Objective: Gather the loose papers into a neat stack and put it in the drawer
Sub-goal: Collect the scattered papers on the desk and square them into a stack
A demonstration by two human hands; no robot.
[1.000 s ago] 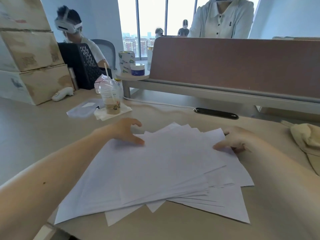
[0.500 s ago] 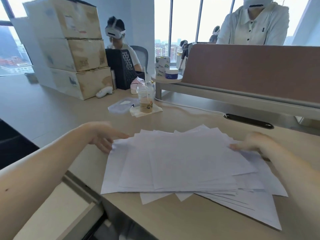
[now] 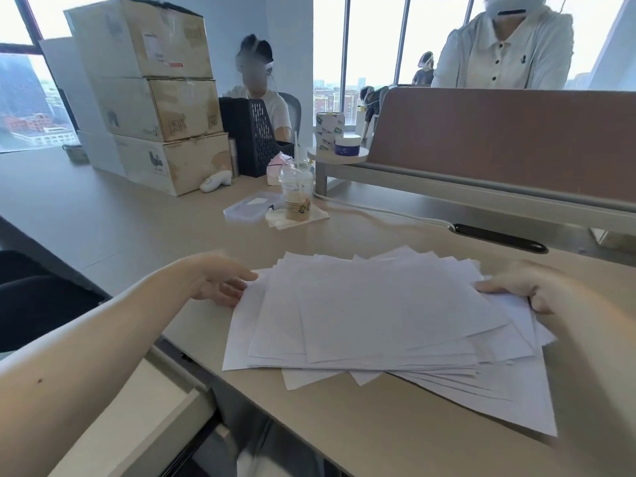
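A fanned pile of white papers (image 3: 389, 321) lies on the beige desk (image 3: 361, 425), its sheets askew with corners sticking out at the near and right sides. My left hand (image 3: 220, 280) touches the pile's left edge with straight fingers. At the right edge, my right hand (image 3: 516, 285) rests its fingers on the top sheets, with the thumb lower down on the sheets that stick out. An open pale drawer (image 3: 192, 404) shows under the desk at the lower left, partly hidden by my left forearm.
A plastic cup (image 3: 297, 197) on a napkin and a clear lidded box (image 3: 251, 206) stand beyond the papers. Stacked cardboard boxes (image 3: 155, 98) and a black file holder (image 3: 254, 136) fill the far left. A brown partition (image 3: 499, 139) runs along the back, with people behind it.
My left hand slid off the top of the pile to its left edge. The sheets are pushed closer together. The view swung left, and the drawer came into sight.
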